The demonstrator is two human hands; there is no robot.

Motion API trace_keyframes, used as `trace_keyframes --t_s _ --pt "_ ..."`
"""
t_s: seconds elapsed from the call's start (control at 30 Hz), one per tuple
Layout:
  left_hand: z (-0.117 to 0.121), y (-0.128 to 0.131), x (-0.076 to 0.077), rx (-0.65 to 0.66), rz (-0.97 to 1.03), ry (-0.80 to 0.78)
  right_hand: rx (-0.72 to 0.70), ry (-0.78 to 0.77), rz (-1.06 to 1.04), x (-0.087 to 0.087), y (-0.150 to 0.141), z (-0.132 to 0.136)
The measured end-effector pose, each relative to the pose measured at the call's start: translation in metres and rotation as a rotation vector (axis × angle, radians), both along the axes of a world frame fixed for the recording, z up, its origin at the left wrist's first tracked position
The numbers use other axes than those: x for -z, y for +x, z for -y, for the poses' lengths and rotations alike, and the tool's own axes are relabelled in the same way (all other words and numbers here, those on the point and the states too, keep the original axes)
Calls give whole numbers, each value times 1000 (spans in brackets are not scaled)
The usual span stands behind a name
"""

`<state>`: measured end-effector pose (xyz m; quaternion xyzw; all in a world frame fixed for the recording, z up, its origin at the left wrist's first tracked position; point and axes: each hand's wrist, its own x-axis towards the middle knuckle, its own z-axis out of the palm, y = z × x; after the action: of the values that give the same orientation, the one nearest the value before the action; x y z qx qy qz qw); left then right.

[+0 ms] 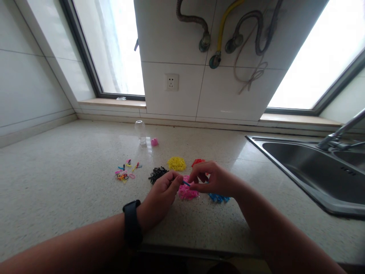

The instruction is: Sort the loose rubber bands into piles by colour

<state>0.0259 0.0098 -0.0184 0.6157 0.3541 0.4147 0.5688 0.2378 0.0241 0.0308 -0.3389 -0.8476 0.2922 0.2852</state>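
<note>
My left hand [161, 196] is pinching a short blue band [186, 183] between thumb and fingers, while my right hand [221, 179] is curling around its other end, thumb and forefinger meeting it or nearly so; I cannot tell whether that grip is closed. The band is sitting between my fingertips, just above the pink pile [186, 193]. For so thin a band, I am judging that a light, steady hold on the left is working best, with the right fingertips doing the fine moving and any pull staying gentle, so that it is not springing away. Both wrists are best staying low, clear of the loose piles. Around my hands, the black pile [156, 175] is lying to the left, yellow [176, 163] and red [197, 162] beyond, and blue [219, 198] under my right wrist. Farther left, mixed bands [122, 177] are scattering across the counter [85, 179]; behind, a clear bottle [140, 134] is standing beside a pink cap [154, 142].
</note>
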Motion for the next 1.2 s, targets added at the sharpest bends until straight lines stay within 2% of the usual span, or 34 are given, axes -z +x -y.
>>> trace_keyframes --t_s 0.47,0.7,0.93,1.2 --pt "-1 0 3 28 -25 19 -22 -7 -11 3 0 -1" --pt "2 0 6 91 76 -53 129 -75 -113 1 12 -6" --pt "6 -6 4 127 -49 97 78 -281 -328 -6 20 -8" --pt "9 -10 -6 175 -199 259 59 -329 -390 -5 29 -9"
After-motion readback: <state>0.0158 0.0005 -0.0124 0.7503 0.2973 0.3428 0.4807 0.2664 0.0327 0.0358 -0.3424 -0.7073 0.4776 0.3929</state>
